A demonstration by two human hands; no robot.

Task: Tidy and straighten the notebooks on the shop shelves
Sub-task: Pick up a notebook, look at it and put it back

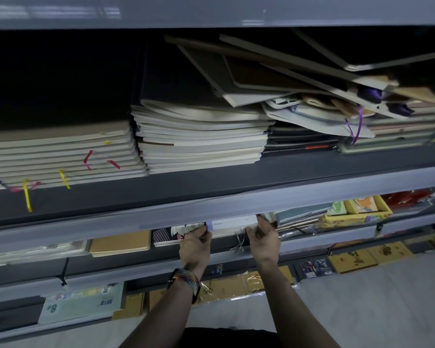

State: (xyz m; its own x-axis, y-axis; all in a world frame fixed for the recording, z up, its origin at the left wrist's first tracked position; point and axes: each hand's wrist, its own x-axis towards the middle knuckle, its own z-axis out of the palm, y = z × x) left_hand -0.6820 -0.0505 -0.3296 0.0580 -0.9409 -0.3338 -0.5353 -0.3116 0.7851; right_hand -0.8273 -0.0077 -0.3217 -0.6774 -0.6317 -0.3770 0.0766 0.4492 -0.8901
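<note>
Two bare forearms reach up from the bottom of the frame, the left wrist wearing a band of multicoloured bracelets [187, 281], toward a shop's grey metal shelving. The left hand [196, 244] and the right hand [263, 241] close on opposite ends of a small stack of white notebooks [232, 223] on the second shelf, just under the pale plastic price rail [211, 209] of the shelf above. Fingers on both sides curl around the stack's short edges, thumbs on the front; how tightly they pinch cannot be told, as the rail hides the top of the stack.

The stack looks light and a little floppy: thin soft-cover books with smooth, likely slippery covers, best squared by pressing both ends together and tapping the front edges level. Thin ribbon markers [239, 243] hang loose from its front and could snag.

Beside it lie brown card-covered pads [119, 244] on the left and yellow boxed sets [357, 213] on the right. The upper shelf holds neat piles of cream-edged notebooks [201, 139] and a lower pile with pink and yellow ribbons [60, 156]. To the right, stiff grey-backed books [274, 71] lean in a toppled heap, purple ribbons trailing, the untidiest part left to do.
</note>
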